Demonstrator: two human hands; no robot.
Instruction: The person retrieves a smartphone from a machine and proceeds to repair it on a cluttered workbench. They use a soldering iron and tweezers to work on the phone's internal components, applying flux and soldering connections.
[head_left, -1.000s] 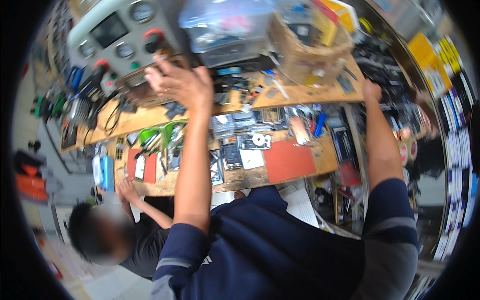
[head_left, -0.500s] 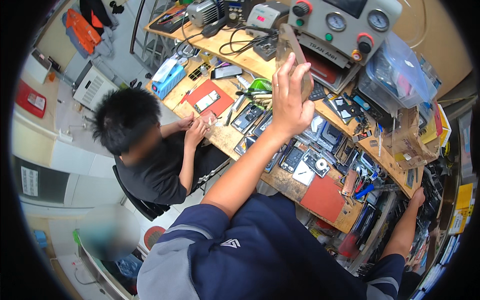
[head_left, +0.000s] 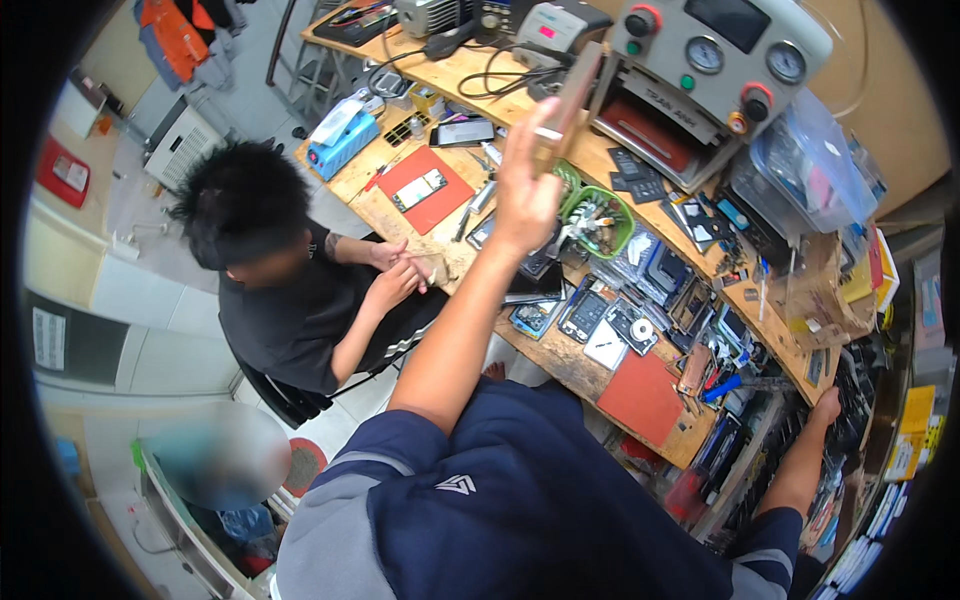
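My left hand [head_left: 528, 195] is raised over the bench, its fingers closed on a flat, brownish see-through panel [head_left: 575, 100]. Tilted and seen nearly edge-on, the panel reaches the left side of a grey press machine [head_left: 705, 60] and looks like its door. Inside the machine's chamber a red-brown plate [head_left: 655, 140] shows. My right hand [head_left: 827, 406] is low at the far right, against the end of the wooden bench [head_left: 790, 350]; its fingers are mostly hidden.
A seated co-worker [head_left: 290, 290] works at my left, hands near a red mat [head_left: 432, 190]. Opened phones [head_left: 590, 312], a green basket [head_left: 622, 245] of small parts and another red mat [head_left: 640, 398] crowd the bench. At right stand a clear plastic bin [head_left: 800, 165] and a cardboard box [head_left: 825, 300].
My left hand has moved left with the panel, which swings away from the machine's front. The green basket now shows more fully. My right hand stays by the bench end.
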